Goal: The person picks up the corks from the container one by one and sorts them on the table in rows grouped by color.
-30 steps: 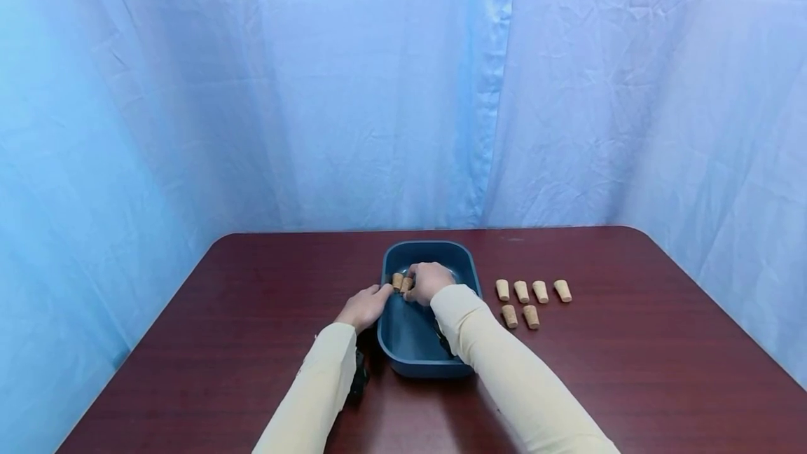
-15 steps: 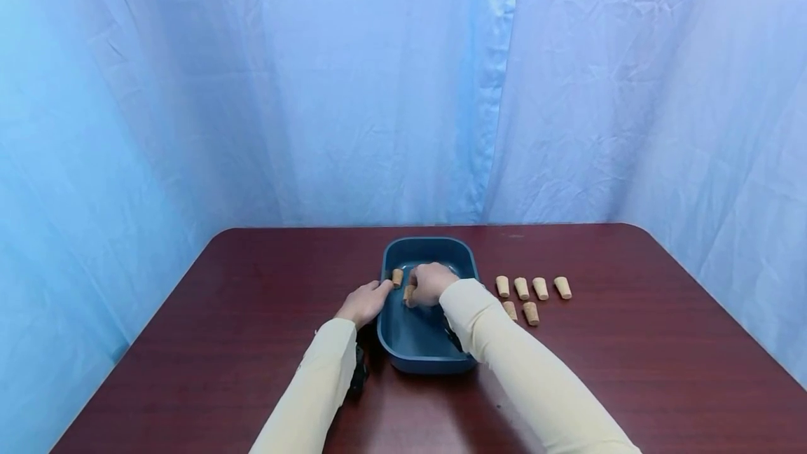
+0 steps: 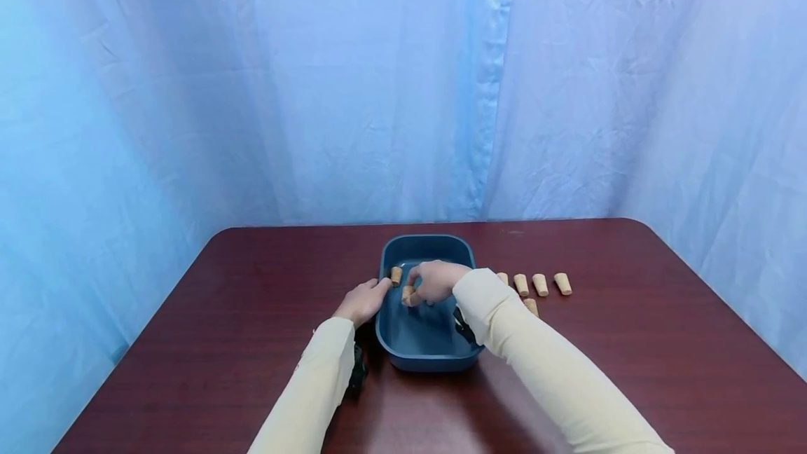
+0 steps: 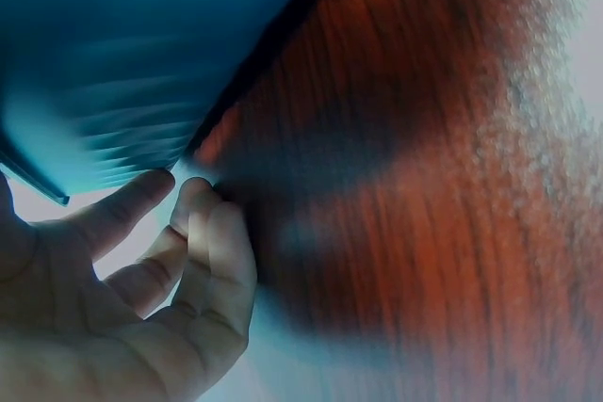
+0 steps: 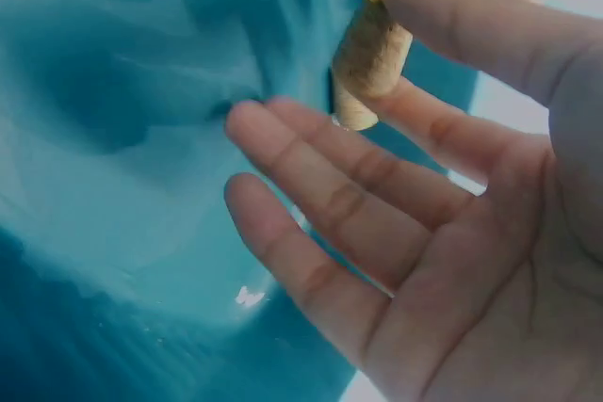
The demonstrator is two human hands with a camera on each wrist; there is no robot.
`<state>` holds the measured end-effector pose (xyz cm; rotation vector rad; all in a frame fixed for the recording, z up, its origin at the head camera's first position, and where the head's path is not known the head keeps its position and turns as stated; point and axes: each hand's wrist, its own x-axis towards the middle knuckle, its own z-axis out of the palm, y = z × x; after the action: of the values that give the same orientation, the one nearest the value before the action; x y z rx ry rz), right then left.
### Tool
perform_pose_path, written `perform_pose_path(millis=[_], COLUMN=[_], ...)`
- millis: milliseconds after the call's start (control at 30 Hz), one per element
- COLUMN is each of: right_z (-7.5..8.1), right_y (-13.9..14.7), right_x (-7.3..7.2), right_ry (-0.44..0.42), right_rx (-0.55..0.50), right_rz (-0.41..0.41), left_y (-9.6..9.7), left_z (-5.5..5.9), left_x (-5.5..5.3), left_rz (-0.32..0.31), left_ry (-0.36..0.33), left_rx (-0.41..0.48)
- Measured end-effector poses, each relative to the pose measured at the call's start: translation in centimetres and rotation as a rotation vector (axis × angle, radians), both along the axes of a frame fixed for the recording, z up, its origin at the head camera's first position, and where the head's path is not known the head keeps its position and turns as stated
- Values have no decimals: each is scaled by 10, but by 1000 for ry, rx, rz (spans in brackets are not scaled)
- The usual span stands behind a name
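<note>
My right hand (image 3: 436,281) is inside a dark blue tub (image 3: 431,364), pinching a tapered cork stopper (image 5: 374,54) between thumb and index finger. Its other fingers extend loosely in the right wrist view. A second cork stopper (image 3: 396,275) stands by the tub's left wall, and in the right wrist view it is partly hidden behind the pinched one. At the tub's left side, my left hand (image 3: 362,302) holds the wall. Its thumb is at the rim and its index finger touches the ribbed outer face (image 4: 132,138); the thumb tip is out of the left wrist view.
Right of the tub, several pale cork stoppers (image 3: 540,284) stand in a row on the dark red table (image 3: 630,342). A darker cork stopper (image 3: 531,306) is in front of them, partly covered by my right sleeve (image 3: 536,342). A blue-white curtain (image 3: 378,90) hangs behind the table.
My right hand has drawn the pinched cork slightly toward me, apart from the other one in the tub. The right forearm has swung right, covering some corks. The left hand stays put.
</note>
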<state>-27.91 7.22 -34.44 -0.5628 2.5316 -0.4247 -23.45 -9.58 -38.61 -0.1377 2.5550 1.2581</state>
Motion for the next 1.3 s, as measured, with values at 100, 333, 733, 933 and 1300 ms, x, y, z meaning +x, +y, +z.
perform_pose_path(millis=[100,333,733,933,1300], right_z=[6,23,37,38,31], right_y=[4,26,73,99,145], right_x=[4,14,32,38,44], right_ry=[18,109,245,301,329], right_rx=[-59,-194,-324,-322,-288], right_rz=[22,56,14,10,-30], left_y=[0,2,-3,-4,-5], left_z=[-1,-4,-1,-2,-1], left_x=[0,-3,2,2,4], left_rz=[5,26,0,4,3], left_ry=[-4,-9,5,6,5], left_rx=[-7,-23,-7,-17,-8])
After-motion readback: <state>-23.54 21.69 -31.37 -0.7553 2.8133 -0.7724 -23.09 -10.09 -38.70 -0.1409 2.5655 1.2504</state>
